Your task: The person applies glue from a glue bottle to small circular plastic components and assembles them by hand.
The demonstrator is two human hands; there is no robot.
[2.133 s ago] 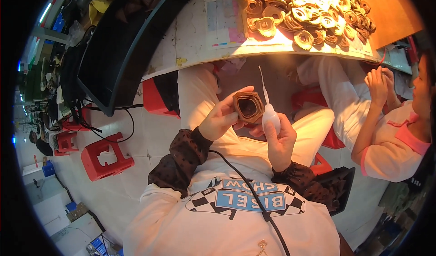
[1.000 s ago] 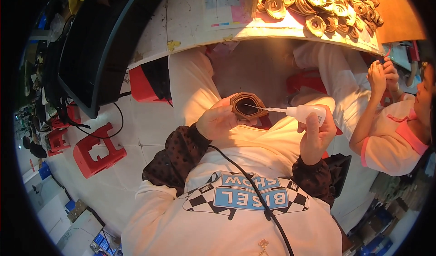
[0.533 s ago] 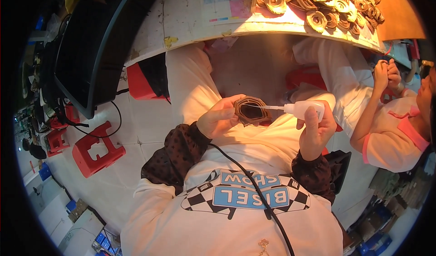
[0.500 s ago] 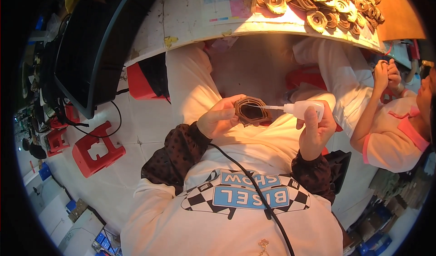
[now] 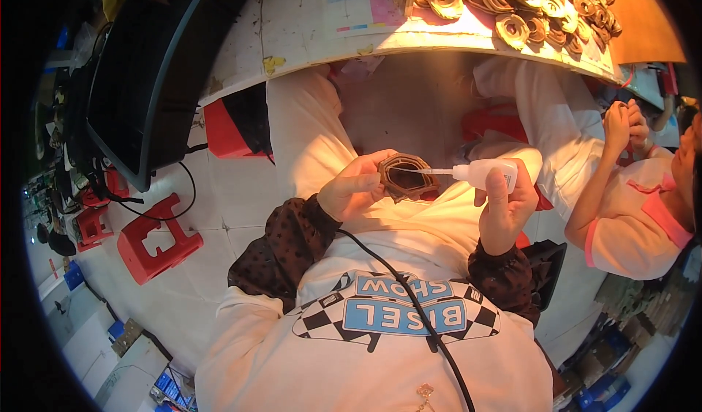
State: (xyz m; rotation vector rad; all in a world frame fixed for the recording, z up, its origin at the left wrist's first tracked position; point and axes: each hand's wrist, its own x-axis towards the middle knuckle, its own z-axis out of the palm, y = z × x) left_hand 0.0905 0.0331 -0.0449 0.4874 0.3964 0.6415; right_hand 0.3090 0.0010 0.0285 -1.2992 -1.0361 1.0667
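Between the thumb and fingers of my left hand (image 5: 355, 187) is a brown ring-shaped part (image 5: 391, 190) with an angular outer edge and a dark opening. My right hand (image 5: 506, 211) is closed round a small white squeeze bottle (image 5: 479, 172), held on its side with the thumb on top. Its thin nozzle (image 5: 431, 171) points left, and the tip reaches over the opening of the brown part. Whether the tip touches the inner edge, I cannot tell. Both hands are above my lap.
A table (image 5: 307, 59) ahead carries a pile of similar brown parts (image 5: 541, 6) under warm light. A dark screen-like panel (image 5: 146, 83) stands left, near a red stool (image 5: 157, 244). A co-worker (image 5: 629, 214) sits at right. A black cable (image 5: 395, 273) crosses my shirt.
The bottle in my right hand has shifted slightly left, so its nozzle reaches a little farther over the brown part. My left hand has hardly moved.
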